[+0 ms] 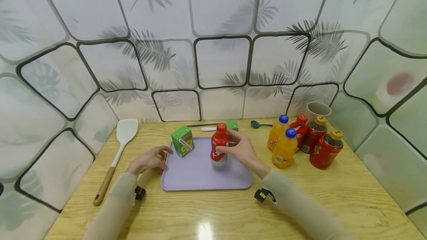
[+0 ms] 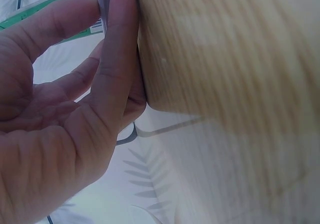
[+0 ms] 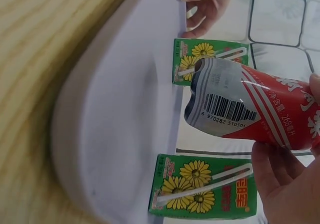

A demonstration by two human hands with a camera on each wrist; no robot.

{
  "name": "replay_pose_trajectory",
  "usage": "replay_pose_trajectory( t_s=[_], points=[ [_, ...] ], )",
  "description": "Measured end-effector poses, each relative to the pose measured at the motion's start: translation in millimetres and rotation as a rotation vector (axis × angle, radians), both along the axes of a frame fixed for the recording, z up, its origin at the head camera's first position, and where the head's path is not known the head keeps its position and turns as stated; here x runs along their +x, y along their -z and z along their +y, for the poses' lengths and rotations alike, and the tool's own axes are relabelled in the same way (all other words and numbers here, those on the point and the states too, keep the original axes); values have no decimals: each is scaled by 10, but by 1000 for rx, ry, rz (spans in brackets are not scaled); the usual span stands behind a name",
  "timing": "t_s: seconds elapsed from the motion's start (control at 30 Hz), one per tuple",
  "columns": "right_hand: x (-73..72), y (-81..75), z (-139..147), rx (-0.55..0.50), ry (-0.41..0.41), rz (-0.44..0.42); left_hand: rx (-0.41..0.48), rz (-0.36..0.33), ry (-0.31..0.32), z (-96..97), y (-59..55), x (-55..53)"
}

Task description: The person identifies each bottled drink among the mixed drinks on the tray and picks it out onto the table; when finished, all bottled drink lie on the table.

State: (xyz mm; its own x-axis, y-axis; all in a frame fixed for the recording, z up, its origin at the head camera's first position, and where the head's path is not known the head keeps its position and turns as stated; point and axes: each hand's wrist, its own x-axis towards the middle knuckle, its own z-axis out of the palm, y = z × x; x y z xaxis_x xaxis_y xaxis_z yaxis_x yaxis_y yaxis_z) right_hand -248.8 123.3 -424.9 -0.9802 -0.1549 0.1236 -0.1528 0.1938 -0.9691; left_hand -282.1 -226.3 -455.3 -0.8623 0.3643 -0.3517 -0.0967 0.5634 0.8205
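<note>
A lavender tray point(image 1: 207, 182) lies on the wooden table. My right hand point(image 1: 241, 151) grips a red drink bottle point(image 1: 220, 143) by its side, upright above the tray; its base hangs a little off the tray in the right wrist view. My left hand point(image 1: 151, 160) pinches the tray's left rim, with the rim between thumb and fingers in the left wrist view. A green drink carton point(image 1: 182, 142) with a straw stands at the tray's back left. Another green carton point(image 3: 205, 186) stands at the back right, mostly hidden behind my right hand in the head view.
On the right stand two orange drink bottles point(image 1: 284, 149), another red bottle point(image 1: 299, 130), two dark bottles with gold caps point(image 1: 327, 149) and a pale cup point(image 1: 318, 109). A white spatula point(image 1: 121, 140) lies left. Behind the tray are a dark spoon point(image 1: 257, 124) and a white-handled utensil point(image 1: 208, 129).
</note>
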Motion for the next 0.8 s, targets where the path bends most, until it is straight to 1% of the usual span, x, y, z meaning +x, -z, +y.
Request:
replay_pose_trajectory(
  t_s=[0.1, 0.23, 0.47, 0.63, 0.8],
  points=[
    [38, 5, 72, 9, 9, -21, -1, -3, -9, 0, 4, -7],
    [93, 8, 179, 26, 24, -22, 2, -1, -9, -1, 9, -17],
    [184, -11, 388, 27, 22, 8, 2, -3, -6, 2, 8, -16],
    [252, -58, 531, 33, 55, 16, -1, -2, -6, 6, -4, -9],
    [299, -80, 650, 42, 91, 52, -4, -5, -8, 9, 5, -13]
  ],
)
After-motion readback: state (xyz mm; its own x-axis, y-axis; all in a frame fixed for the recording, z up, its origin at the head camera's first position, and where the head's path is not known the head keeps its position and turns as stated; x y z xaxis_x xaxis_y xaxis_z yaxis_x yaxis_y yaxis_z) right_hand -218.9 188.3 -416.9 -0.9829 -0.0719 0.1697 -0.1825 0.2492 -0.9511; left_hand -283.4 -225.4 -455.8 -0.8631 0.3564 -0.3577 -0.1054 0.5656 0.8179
